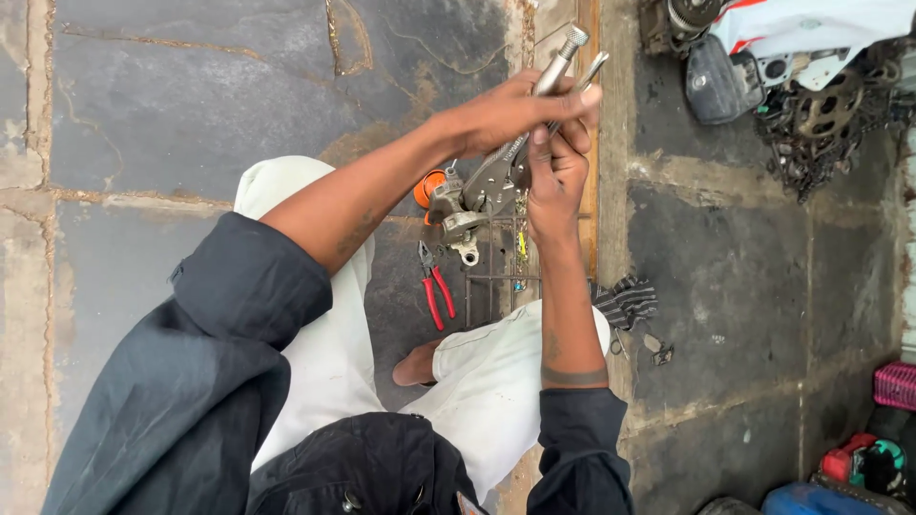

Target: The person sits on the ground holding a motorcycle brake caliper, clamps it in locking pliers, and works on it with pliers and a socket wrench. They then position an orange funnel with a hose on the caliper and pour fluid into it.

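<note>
— Dark stone slabs (191, 105) with sandy cracked joints fill the ground below. What do the fingers have?

— I read the left hand (515, 110) clenched around the handles of the silver steel locking pliers (520, 143) — fingers wrapped over the upper handle, near the knurled adjusting screw at its end. My right hand (558, 176) comes up from beneath, fingers closed on the lower handle and release lever. Both hands touch.

— And the jaws?

— They bite a grey cast-metal part (456, 215) with an orange round cap on its left side, held up above a rusty wire grid (496, 277).

— Around that?

— Red-handled pliers (434, 291) lie on the slab beside the grid, between the white-trousered knees. Just right of the right knee sits a striped rag (625, 300). Far upper right — a heap of greasy chains and sprockets (821, 124).
</note>
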